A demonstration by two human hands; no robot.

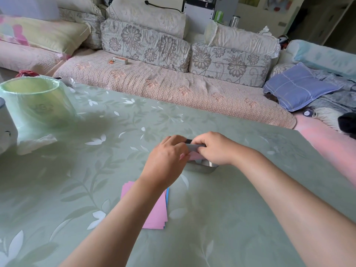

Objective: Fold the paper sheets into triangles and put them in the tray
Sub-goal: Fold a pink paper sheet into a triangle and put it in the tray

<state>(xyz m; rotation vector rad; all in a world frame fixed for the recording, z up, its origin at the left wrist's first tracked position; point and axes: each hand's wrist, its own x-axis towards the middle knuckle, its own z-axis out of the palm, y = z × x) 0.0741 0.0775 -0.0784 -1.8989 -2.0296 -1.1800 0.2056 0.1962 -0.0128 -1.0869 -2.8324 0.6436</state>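
Both hands met over the metal tray [204,169]: right hand [213,149] curled round a folded grey-blue paper [194,147], left hand [167,158] pinching the pink folded paper [195,156] just beneath it. The stack of pink sheets [156,214], blue edge showing, lay flat on the green tablecloth [231,209] nearer the person, partly under the left forearm.

Counter [115,189]: your cloth here is pale green, with darker leaf sprays and white petals.
Paper stack [154,214]: pink on top, with blue showing along your right edge.
Folded sheet [195,155]: pink.
Tray [204,169]: silver-grey metal.
Sofa cover [154,81]: pinkish beige with orange flowers.
Cushions [146,45]: cream with grey-brown daisies.
Pillow [296,87]: blue with pale checked lines.
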